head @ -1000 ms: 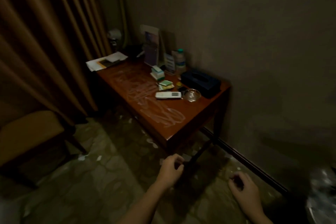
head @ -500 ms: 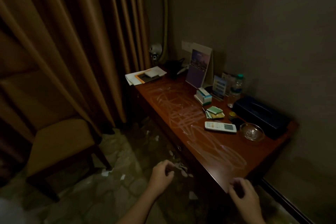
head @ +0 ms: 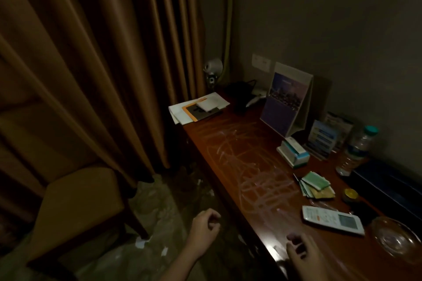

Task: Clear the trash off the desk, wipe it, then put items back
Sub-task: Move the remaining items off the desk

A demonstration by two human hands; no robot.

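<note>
The desk [head: 228, 143] is seen along the right side of the room, pushed against a grey wall [head: 319, 18]. Its brown wooden top is marked with white smears [head: 251, 178] down the middle. A stack of papers [head: 198, 107] is laid on the far corner, partly over the edge. A standing card [head: 285, 102] is propped by the wall, and a small box [head: 293, 151] and a water bottle [head: 356, 150] are set near it. Closer in, a pile of little packets [head: 316, 183], a white remote [head: 332, 220] and a glass ashtray [head: 396, 238] are spread out. A dark tissue box [head: 388, 182] is set by the wall. A long brown curtain [head: 91, 52] is hung on the left, with a yellow chair [head: 80, 207] placed below it. Bits of white paper [head: 141, 243] are scattered on the floor [head: 159, 201].

The left hand [head: 204, 228] is held over the floor, just beside the desk's front edge. Its fingers are loosely curled and nothing is held. The right hand [head: 303, 255] is held over the near edge of the desk, fingers loosely bent, and nothing is held in it either.

Compared with half a second ago, the desk is seen from closer and looks bigger. The right hand, seen at the desk's corner then, is now over its front edge. The things on the desk are not moved.
</note>
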